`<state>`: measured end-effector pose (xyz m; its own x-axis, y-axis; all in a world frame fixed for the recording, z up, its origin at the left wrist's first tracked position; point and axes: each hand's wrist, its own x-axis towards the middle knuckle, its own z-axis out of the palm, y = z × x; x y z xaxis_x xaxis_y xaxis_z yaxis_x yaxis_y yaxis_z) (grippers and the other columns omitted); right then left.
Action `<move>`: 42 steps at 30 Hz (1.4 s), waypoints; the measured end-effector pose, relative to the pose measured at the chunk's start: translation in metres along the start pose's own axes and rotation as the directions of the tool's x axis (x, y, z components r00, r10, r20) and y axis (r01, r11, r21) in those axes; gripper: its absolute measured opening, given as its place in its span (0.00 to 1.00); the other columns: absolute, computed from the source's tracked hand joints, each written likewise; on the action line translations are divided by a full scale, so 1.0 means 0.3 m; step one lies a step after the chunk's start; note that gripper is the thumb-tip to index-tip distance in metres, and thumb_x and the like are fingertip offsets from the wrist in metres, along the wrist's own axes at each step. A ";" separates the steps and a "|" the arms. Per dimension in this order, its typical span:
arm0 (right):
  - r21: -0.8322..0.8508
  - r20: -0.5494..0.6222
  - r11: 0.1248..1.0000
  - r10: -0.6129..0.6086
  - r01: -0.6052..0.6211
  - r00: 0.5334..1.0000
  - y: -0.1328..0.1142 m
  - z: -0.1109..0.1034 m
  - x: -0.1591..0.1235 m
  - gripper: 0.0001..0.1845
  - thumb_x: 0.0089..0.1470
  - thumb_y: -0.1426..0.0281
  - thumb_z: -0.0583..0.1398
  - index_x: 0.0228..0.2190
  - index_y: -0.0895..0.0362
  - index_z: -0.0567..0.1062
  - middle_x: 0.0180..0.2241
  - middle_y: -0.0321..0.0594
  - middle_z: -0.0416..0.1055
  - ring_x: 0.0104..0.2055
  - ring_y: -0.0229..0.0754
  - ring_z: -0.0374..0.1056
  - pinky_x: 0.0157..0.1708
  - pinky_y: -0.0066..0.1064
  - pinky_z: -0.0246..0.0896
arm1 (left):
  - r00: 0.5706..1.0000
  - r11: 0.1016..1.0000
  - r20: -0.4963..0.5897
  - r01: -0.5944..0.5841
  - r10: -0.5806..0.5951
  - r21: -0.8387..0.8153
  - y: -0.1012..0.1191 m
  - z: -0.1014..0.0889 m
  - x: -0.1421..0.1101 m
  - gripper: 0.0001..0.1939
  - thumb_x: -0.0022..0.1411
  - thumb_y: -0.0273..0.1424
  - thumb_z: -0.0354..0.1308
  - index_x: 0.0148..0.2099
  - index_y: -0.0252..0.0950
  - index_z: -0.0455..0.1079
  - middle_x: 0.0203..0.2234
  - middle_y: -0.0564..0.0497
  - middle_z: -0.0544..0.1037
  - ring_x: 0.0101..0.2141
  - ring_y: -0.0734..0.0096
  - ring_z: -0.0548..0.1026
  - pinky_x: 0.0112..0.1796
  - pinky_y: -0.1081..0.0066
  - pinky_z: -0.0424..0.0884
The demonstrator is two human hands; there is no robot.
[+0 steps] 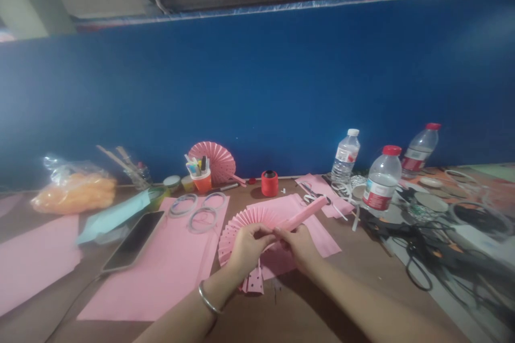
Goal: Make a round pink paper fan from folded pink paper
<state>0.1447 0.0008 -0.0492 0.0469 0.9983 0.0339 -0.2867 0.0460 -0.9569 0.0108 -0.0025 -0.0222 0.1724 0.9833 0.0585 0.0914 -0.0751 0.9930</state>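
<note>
A pleated pink paper fan (pixel 229 236) with dark dots is spread above the table, held between both of my hands. My left hand (pixel 251 244) is closed on the folds near the fan's centre, fingers pinched. Beside it, my right hand (pixel 300 246) pinches the same paper, thumb meeting my left fingertips. A narrow folded pink strip (pixel 306 211) reaches up and right from my right hand. What lies under my fingertips is hidden. Pink paper sheets (pixel 322 233) lie beneath the fan. Just beyond stands a red spool of thread (pixel 269 184).
Rolls of clear tape (pixel 203 220) and a phone (pixel 134 241) rest on pink paper at left. A finished-looking fan (pixel 219 161) stands behind an orange pen cup (pixel 201 181). Scissors (pixel 316 193), water bottles (pixel 382 179) and tangled black cables (pixel 434 257) occupy the right.
</note>
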 end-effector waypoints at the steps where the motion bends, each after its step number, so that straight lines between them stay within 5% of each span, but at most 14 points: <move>1: 0.011 0.008 1.000 -0.006 0.006 1.000 -0.001 0.001 0.000 0.15 0.39 0.64 0.64 0.14 0.61 0.68 0.10 0.31 0.58 0.15 0.31 0.51 0.16 0.25 0.45 | 1.000 1.000 -0.023 0.012 -0.012 -0.007 0.001 -0.002 0.003 0.09 0.46 0.32 0.62 0.25 0.32 0.68 0.17 0.53 0.73 0.22 0.73 0.70 0.25 0.76 0.64; 6: 0.134 0.116 0.991 -0.045 0.029 0.992 -0.006 0.004 0.002 0.11 0.41 0.65 0.64 0.24 0.61 0.72 0.17 0.34 0.66 0.18 0.32 0.58 0.19 0.24 0.50 | 0.998 1.000 -0.063 0.029 -0.028 0.009 0.003 -0.009 0.010 0.10 0.50 0.35 0.59 0.30 0.32 0.66 0.20 0.52 0.73 0.22 0.73 0.71 0.24 0.76 0.65; 13: 0.136 0.147 0.990 -0.058 0.038 0.987 -0.010 0.005 -0.002 0.10 0.43 0.67 0.64 0.21 0.61 0.73 0.17 0.35 0.67 0.17 0.32 0.59 0.18 0.24 0.52 | 0.974 0.930 0.004 -0.218 0.227 0.297 0.045 -0.003 -0.034 0.06 0.57 0.31 0.51 0.37 0.36 0.67 0.26 0.54 0.74 0.27 0.73 0.72 0.30 0.75 0.66; 22: 0.094 0.147 0.992 -0.096 0.083 0.985 -0.010 0.003 -0.011 0.10 0.44 0.67 0.63 0.21 0.61 0.73 0.15 0.34 0.65 0.16 0.31 0.57 0.17 0.23 0.51 | 0.944 0.808 0.022 -0.294 0.329 0.511 0.026 -0.009 -0.053 0.12 0.59 0.34 0.51 0.45 0.40 0.66 0.33 0.53 0.76 0.34 0.71 0.73 0.37 0.74 0.66; 35: -0.148 0.164 0.971 -0.162 0.187 0.973 -0.042 0.012 -0.033 0.15 0.50 0.62 0.58 0.20 0.60 0.69 0.15 0.32 0.63 0.19 0.33 0.59 0.22 0.26 0.54 | 0.970 0.931 -0.056 -0.208 0.235 0.300 0.032 0.000 -0.036 0.10 0.57 0.34 0.53 0.37 0.36 0.72 0.29 0.51 0.78 0.32 0.69 0.74 0.35 0.73 0.69; 42: -0.103 0.109 0.982 -0.147 0.158 0.983 -0.013 0.003 -0.016 0.11 0.45 0.63 0.61 0.22 0.60 0.71 0.18 0.34 0.66 0.20 0.34 0.61 0.22 0.26 0.56 | 0.940 0.887 -0.093 -0.272 0.327 0.373 0.022 -0.004 -0.017 0.08 0.54 0.31 0.55 0.34 0.38 0.75 0.35 0.48 0.74 0.38 0.67 0.72 0.38 0.70 0.68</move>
<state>0.1448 -0.0042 -0.0453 -0.0159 0.9786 0.2052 -0.1758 0.1993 -0.9640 0.0092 -0.0078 -0.0157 0.1006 0.9155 0.3895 0.4004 -0.3957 0.8265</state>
